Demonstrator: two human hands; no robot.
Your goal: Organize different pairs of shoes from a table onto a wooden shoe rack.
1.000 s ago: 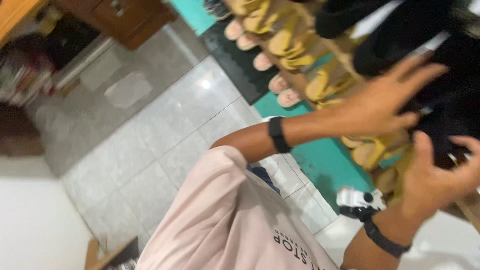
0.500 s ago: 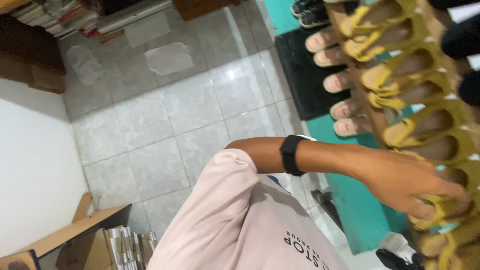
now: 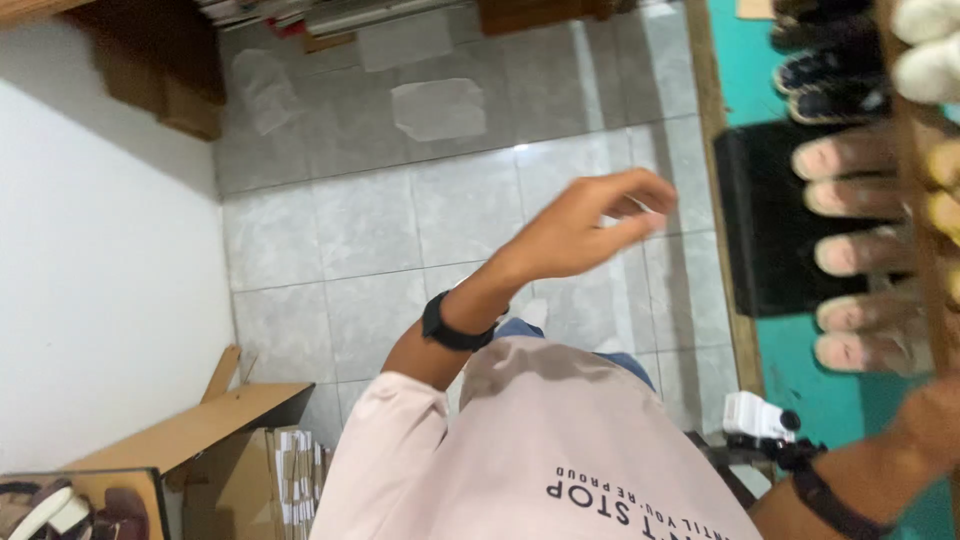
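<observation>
My left hand hangs in the air over the grey tiled floor, fingers loosely curled and apart, holding nothing. A black band circles its wrist. My right hand reaches to the wooden rail of a shoe rack at the right edge, and its fingers are cut off by the frame. A black watch sits on that wrist. Several pale-soled sandals stick out of the rack. My pink shirt fills the bottom of the view.
A black mat lies on a teal floor strip below the rack. A small white device sits near my right arm. Open cardboard boxes stand at lower left beside a white wall. Stacked books line the far side.
My left hand has pulled away from the yellow sandals on the rack and swung back over the tiled floor. The view has turned, so the rack has slid to the right edge.
</observation>
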